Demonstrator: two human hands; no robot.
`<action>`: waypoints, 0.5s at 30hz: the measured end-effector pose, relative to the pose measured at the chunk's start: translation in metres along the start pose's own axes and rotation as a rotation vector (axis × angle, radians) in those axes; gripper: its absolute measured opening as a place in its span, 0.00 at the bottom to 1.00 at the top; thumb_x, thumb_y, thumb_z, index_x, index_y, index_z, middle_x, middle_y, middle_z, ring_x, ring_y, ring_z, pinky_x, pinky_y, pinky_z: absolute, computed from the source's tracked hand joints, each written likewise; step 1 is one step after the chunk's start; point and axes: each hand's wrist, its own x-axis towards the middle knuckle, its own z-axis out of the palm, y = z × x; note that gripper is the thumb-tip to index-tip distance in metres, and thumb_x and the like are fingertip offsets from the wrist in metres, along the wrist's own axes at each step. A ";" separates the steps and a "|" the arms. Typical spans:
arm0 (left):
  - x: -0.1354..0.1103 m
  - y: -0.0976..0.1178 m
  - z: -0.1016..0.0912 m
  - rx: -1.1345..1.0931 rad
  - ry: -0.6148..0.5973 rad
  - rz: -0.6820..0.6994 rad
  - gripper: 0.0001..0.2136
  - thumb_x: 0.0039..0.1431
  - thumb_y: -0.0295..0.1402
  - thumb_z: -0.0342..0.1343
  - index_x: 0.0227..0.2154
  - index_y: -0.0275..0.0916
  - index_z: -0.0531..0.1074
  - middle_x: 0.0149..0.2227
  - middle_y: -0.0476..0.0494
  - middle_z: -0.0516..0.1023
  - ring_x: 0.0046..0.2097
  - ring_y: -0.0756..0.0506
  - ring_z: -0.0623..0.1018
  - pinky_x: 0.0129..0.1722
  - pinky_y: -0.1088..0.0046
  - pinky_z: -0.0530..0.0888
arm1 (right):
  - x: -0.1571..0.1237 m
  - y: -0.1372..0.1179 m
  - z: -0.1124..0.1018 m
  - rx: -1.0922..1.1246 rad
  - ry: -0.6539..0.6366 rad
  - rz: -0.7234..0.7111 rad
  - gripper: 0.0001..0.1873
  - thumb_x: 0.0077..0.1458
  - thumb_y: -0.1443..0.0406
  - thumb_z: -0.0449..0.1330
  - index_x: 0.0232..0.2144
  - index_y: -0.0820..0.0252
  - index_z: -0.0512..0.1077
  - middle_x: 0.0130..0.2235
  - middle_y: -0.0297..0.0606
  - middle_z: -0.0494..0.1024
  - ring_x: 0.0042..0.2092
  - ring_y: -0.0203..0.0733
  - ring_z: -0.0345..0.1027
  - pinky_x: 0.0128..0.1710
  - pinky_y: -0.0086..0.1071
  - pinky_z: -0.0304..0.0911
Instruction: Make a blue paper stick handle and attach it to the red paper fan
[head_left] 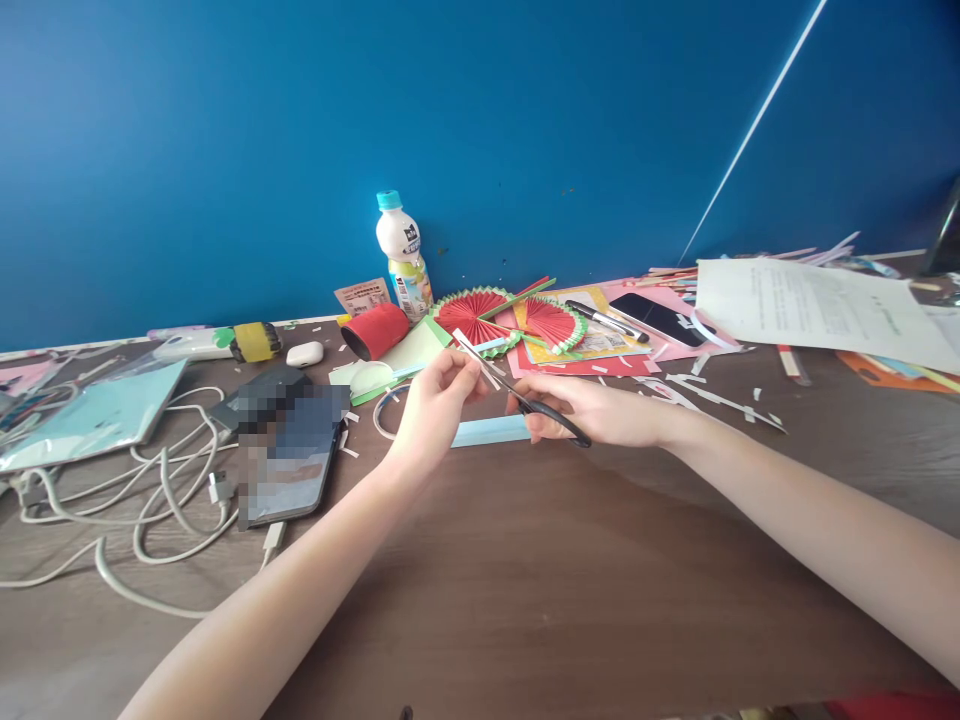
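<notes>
My right hand (592, 408) grips black-handled scissors (553, 411), their blades pointing up and to the left. Between the thumb and fingers of my left hand (431, 405) is a narrow white strip (463, 341), close to the blades. Whether the blades touch the strip, I cannot tell. Under and between the hands lies a light blue paper strip (491, 432), partly hidden. A roll of tape (381, 412) lies just left of my left hand, partly covered by it. Behind the hands are two folded red paper fans (474, 316) with green-and-white edges.
A drink bottle (405, 250) stands by the blue wall, near a red paper tube (375, 332). Left are a phone (292, 465), tangled white cables (161, 490) and a white earbud case (304, 354). Paper scraps (724, 398) and a printed sheet (810, 305) lie right.
</notes>
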 end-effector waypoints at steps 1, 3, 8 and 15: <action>-0.002 0.001 0.001 0.002 -0.005 -0.004 0.07 0.52 0.34 0.54 0.24 0.37 0.65 0.22 0.52 0.70 0.28 0.52 0.69 0.33 0.76 0.67 | 0.000 0.001 0.001 0.000 0.009 -0.013 0.18 0.52 0.54 0.56 0.41 0.58 0.61 0.37 0.36 0.69 0.39 0.38 0.64 0.40 0.34 0.60; -0.005 0.003 0.003 0.007 -0.018 -0.012 0.07 0.52 0.35 0.53 0.24 0.38 0.65 0.22 0.52 0.70 0.28 0.52 0.70 0.34 0.76 0.68 | 0.001 0.004 0.001 0.014 0.014 -0.036 0.18 0.53 0.54 0.55 0.42 0.58 0.61 0.36 0.35 0.69 0.39 0.38 0.64 0.40 0.34 0.60; -0.008 0.003 0.005 -0.003 -0.074 -0.025 0.08 0.52 0.37 0.54 0.24 0.38 0.64 0.22 0.52 0.70 0.28 0.51 0.71 0.34 0.74 0.69 | 0.002 0.003 0.001 0.041 0.007 -0.082 0.20 0.54 0.54 0.55 0.46 0.57 0.62 0.36 0.36 0.69 0.40 0.38 0.64 0.39 0.33 0.61; -0.010 0.004 0.007 0.041 -0.069 -0.014 0.09 0.53 0.37 0.53 0.23 0.38 0.65 0.20 0.53 0.69 0.26 0.52 0.70 0.33 0.74 0.68 | 0.002 0.000 0.004 0.017 0.051 -0.101 0.22 0.49 0.54 0.59 0.44 0.58 0.65 0.34 0.35 0.71 0.36 0.38 0.64 0.34 0.31 0.62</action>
